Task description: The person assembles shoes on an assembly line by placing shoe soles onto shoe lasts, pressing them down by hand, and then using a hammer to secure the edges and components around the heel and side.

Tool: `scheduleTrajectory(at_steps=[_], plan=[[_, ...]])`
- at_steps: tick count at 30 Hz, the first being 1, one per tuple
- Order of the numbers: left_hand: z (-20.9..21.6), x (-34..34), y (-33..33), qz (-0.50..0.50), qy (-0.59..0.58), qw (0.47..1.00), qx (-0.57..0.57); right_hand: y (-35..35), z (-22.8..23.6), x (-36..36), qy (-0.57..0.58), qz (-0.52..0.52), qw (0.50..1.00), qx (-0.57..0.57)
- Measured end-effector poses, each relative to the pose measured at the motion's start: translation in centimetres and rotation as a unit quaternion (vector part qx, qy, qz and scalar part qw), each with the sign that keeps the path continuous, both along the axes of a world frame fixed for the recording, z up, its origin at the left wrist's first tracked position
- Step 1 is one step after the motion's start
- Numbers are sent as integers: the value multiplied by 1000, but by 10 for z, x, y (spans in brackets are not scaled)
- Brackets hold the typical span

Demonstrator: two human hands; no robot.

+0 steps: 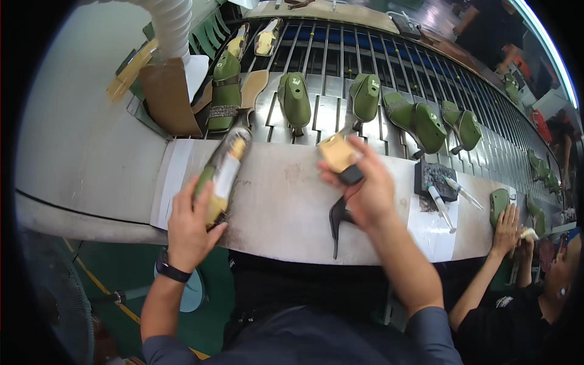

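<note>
My left hand [190,228] is closed around a green shoe last [222,176] that lies on its side on the bench, its pale, yellow-patched underside toward me. In my right hand [371,188], fingers wrapped round it, is a tan block with a black end [338,154], blurred by motion and raised over the bench. Just below that hand a black, thin, curved heel-shaped piece [335,225] rests on the bench, partly hidden by the wrist.
Beyond the bench [274,207], a roller conveyor [322,91] carries several green lasts with sandals [420,125]. On the right, two syringes [441,207] lean on a dark block [433,179]. A co-worker's hand [506,231] touches another green last. A white hose [172,27] hangs at left.
</note>
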State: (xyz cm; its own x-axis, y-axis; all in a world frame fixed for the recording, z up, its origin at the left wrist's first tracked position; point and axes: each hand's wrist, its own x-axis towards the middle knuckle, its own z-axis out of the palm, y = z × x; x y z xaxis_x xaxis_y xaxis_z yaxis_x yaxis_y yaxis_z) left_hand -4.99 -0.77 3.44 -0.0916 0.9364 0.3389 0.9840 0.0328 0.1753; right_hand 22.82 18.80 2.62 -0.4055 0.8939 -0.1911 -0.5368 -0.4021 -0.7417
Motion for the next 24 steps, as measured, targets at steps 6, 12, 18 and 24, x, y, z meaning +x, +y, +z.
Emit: scheduleTrajectory(at_steps=[6,12,18,24], plan=[[-12,5,-31,31,-143,983,111,-101,-69,-50,26,-31,999,-8],[-66,-33,-59,70,-552,825,97,-89,-68,8,-293,-69,904,302],[27,-5,-47,12,-476,841,258,-78,-34,17,-150,-74,956,240],[19,10,10,-44,-569,745,344,-83,-50,-34,-272,-3,937,219]])
